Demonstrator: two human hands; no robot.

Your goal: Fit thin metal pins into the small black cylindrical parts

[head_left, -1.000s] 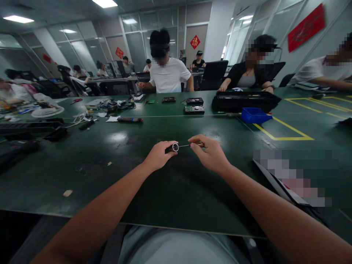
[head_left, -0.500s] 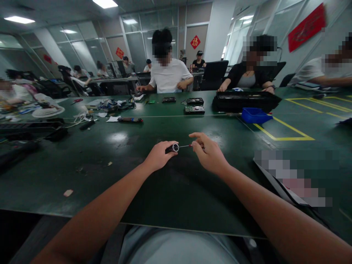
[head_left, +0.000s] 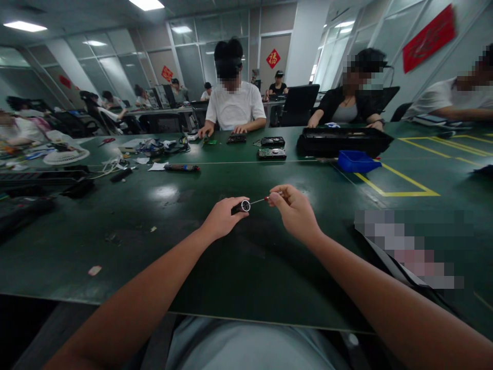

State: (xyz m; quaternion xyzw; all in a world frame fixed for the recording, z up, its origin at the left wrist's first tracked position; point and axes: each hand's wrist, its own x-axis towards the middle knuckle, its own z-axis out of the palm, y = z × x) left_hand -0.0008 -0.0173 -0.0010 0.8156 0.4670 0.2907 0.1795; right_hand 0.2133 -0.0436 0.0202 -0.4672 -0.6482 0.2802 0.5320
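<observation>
My left hand (head_left: 222, 218) is closed around a short black cylindrical part (head_left: 236, 209) with a silver ring (head_left: 245, 206) at the end that faces right. My right hand (head_left: 296, 209) pinches the handle of a screwdriver (head_left: 259, 201), which has a red collar and a thin metal shaft. The shaft slants down to the left, and its tip is at the ringed end of the part. Whether the tip is inside or only touching cannot be made out. Both hands are above the green table (head_left: 239, 277).
Across the table, a person in a white shirt (head_left: 235, 105) handles small parts. Circuit-board devices (head_left: 271, 153), a long black housing (head_left: 342, 141) and a blue scoop-like tray (head_left: 357, 161) stand beyond my hands. A dark cylinder (head_left: 183, 168) and tangled cables lie left. A blurred-out flat item (head_left: 408, 252) lies right.
My right fingers have closed in on the screwdriver handle, which has risen slightly, so the shaft slants more. My left hand is nearly still. The person opposite has lowered a hand to the table.
</observation>
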